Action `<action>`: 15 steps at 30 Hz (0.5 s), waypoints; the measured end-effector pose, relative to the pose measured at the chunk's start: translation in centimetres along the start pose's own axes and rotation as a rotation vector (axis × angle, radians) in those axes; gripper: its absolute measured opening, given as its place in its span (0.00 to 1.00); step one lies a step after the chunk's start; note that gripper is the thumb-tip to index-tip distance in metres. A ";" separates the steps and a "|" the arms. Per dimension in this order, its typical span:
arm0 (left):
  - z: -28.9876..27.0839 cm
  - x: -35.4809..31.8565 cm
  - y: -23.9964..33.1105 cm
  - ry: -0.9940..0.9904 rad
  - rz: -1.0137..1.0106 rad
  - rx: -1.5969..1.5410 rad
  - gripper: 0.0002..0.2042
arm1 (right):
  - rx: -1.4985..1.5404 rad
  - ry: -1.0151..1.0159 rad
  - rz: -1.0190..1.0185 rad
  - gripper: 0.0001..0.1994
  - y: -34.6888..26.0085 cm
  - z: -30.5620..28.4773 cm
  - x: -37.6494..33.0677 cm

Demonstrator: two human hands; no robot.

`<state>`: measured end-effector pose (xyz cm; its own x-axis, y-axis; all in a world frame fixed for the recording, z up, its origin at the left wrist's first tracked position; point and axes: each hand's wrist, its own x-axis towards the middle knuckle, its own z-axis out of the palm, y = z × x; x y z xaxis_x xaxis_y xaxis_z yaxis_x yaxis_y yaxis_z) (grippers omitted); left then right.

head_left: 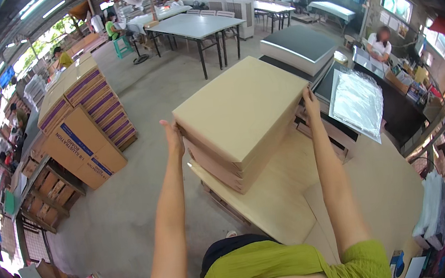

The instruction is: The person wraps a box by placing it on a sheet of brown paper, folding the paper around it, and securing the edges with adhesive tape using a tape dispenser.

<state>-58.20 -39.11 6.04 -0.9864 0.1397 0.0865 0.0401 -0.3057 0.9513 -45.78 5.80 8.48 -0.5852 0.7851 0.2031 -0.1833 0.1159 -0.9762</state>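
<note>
While both arms reach straight out, the left hand lies open and flat against the left corner of a stack of tan boards, thumb up, fingers pressed to its side. The right hand grips the opposite edge, fingers curled over the top board. This stack stands on a wider sheet of pale board, near its far edge, which covers the bench. Its faces are smooth, matt and square-cut, layered like thick slabs. Just beyond the right hand lies a shiny clear plastic bag on a dark tabletop, and behind it a grey-topped block. Across the concrete floor to the left stand brown cartons with purple stripes, well apart from the bench.
</note>
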 end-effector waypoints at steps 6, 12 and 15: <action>-3.3 -1.9 -1.1 -0.073 -0.087 -0.022 0.52 | 0.025 -0.116 0.234 0.14 5.3 -3.2 -20.1; -2.4 0.7 -8.5 0.149 0.162 -0.067 0.37 | -0.175 -0.508 0.479 0.12 5.7 -9.5 -41.4; 1.4 0.1 -8.1 0.243 0.169 -0.262 0.32 | -0.393 -0.476 0.449 0.12 3.9 -12.5 -46.6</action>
<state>-58.35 -35.29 -1.20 -0.9796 -0.1505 0.1334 0.1945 -0.5398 0.8190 -9.33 -22.77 -5.77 -0.8308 0.4716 -0.2955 0.3952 0.1259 -0.9099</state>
